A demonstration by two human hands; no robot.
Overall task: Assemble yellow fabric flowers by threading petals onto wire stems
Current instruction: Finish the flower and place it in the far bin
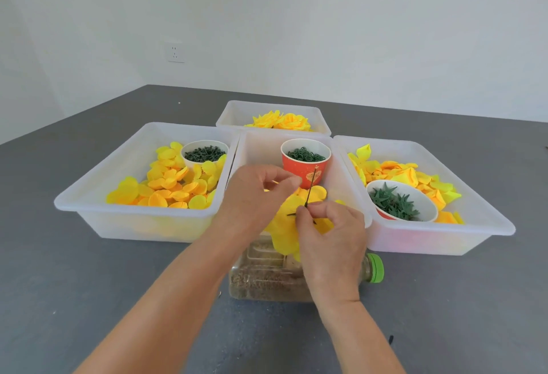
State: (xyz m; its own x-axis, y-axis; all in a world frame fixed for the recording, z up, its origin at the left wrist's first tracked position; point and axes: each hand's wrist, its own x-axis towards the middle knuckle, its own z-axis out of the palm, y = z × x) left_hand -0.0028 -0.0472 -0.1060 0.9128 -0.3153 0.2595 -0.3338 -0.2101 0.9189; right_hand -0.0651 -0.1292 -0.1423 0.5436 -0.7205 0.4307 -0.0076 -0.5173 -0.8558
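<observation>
A half-built yellow fabric flower (286,225) hangs in front of the middle tray (258,148), with a thin dark green wire stem (310,191) poking up through it. My right hand (329,237) pinches the stem at its base, where a green calyx sits against the petals. My left hand (255,195) has its fingers curled at the flower's upper left; what it pinches is hidden. Loose yellow petals (169,186) fill the left tray. More petals (406,176) lie in the right tray.
A red cup of green rings (305,163) stands in the middle tray. A white cup of dark green parts (204,152) sits in the left tray, a bowl of green calyxes (397,201) in the right. Finished flowers (280,121) lie in the far tray. A green-capped bottle (375,268) lies below my hands.
</observation>
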